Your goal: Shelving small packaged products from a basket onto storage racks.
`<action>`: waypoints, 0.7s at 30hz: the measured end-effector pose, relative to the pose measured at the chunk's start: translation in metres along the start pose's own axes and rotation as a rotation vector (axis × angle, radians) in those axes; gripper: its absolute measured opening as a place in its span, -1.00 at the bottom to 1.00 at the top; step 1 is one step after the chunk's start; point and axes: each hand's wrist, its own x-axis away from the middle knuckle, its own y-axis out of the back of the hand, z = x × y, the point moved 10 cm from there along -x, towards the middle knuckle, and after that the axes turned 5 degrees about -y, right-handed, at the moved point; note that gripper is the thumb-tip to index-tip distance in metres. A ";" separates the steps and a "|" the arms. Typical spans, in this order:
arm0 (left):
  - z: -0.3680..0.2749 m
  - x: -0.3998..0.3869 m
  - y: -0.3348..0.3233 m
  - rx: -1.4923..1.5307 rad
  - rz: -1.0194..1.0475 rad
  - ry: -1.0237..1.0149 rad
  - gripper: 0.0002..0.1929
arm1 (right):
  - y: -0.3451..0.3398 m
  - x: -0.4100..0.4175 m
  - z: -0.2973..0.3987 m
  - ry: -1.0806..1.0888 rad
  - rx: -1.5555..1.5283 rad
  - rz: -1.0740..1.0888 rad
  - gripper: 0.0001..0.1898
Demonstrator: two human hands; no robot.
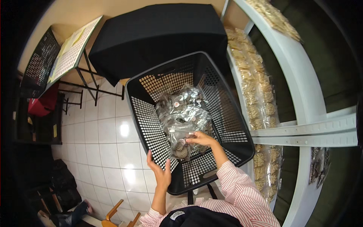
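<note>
A black plastic laundry-style basket (249,142) with perforated walls stands before me, tilted in the view. Inside it lies a heap of clear plastic bags (184,99) holding brown, round items. My right hand (202,139) reaches over the near rim and pinches the upper right edge of a clear zip bag (181,144) with brown-and-white striped, spiral-patterned pieces in it. At the basket's near left side is my left hand (160,173), thumb and fingers apart; whether it touches the wall is hard to tell.
A black-draped table (164,25) stands behind the basket. White metal shelving (303,68) on the right holds rows of bagged snacks (258,93). At left are a folding-leg table (76,54) and a red box (44,103). A wooden chair (113,211) and another person's leg (75,214) are at lower left.
</note>
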 end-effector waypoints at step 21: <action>-0.239 0.092 -0.184 1.155 0.618 0.190 -0.53 | 0.040 0.387 0.072 0.720 -0.395 -1.270 -0.38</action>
